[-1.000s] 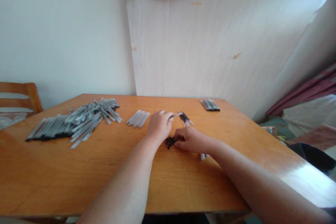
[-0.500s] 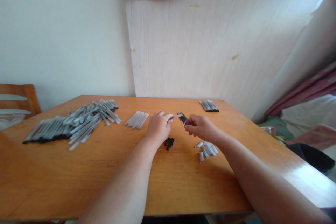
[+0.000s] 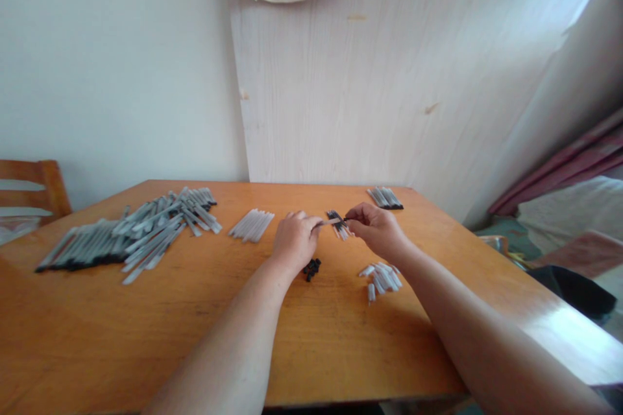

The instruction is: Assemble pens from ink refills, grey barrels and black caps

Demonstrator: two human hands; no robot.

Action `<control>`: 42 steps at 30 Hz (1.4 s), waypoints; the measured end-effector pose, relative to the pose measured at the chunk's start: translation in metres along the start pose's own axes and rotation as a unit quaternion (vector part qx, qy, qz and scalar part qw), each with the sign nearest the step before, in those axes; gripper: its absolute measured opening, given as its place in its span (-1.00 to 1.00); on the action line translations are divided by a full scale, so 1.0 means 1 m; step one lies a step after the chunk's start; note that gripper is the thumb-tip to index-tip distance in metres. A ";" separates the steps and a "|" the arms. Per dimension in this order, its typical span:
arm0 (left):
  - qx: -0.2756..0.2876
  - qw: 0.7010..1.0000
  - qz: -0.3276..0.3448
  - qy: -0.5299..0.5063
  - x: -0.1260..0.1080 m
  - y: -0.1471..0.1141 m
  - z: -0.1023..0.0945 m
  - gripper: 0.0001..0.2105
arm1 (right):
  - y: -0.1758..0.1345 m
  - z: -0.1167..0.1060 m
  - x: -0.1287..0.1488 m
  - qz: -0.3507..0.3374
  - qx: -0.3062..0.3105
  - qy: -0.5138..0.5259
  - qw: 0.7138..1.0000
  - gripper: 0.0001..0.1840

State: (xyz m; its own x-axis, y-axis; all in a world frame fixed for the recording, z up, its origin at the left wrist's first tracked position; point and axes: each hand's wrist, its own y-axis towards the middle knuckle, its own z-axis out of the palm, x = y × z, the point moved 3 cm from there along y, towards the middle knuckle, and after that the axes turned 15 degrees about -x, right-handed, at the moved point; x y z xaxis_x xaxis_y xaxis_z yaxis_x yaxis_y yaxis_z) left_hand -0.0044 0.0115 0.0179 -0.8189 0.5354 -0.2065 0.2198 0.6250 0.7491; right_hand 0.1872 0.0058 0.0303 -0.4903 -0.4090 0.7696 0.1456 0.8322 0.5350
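My left hand is closed around a pale, slim pen barrel, whose end points to the right. Facing it, my right hand pinches a small dark piece at the barrel's tip; whether the two are joined I cannot tell. Just behind and below this lie thin black-and-white sticks like pen refills. Beneath my left wrist is a small heap of black plugs. Short white tubes lie in a loose pile before my right forearm.
On the wooden table, a row of pale barrels lies left of my left hand. A large heap of black-ended pens covers the far left. Another bundle sits at the back right. A wooden chair stands at left.
My right hand has come up slightly, and the dark piece in its fingers now shows at the barrel's end. The view has shifted a little; more of the sticks is visible.
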 end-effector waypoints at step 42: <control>0.037 0.999 -0.008 -0.018 -0.004 -0.001 0.002 -0.73 | -0.004 0.000 0.007 -0.030 0.004 -0.053 0.998 -0.87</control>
State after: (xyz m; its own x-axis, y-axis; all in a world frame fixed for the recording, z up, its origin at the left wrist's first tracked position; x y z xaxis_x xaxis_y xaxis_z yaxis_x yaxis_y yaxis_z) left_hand -0.0002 0.0093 0.0170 -0.8037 0.5441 -0.2408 0.2463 0.6726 0.6978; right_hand 0.1832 -0.0006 0.0333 -0.5869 -0.4169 0.6940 0.1069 0.8098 0.5769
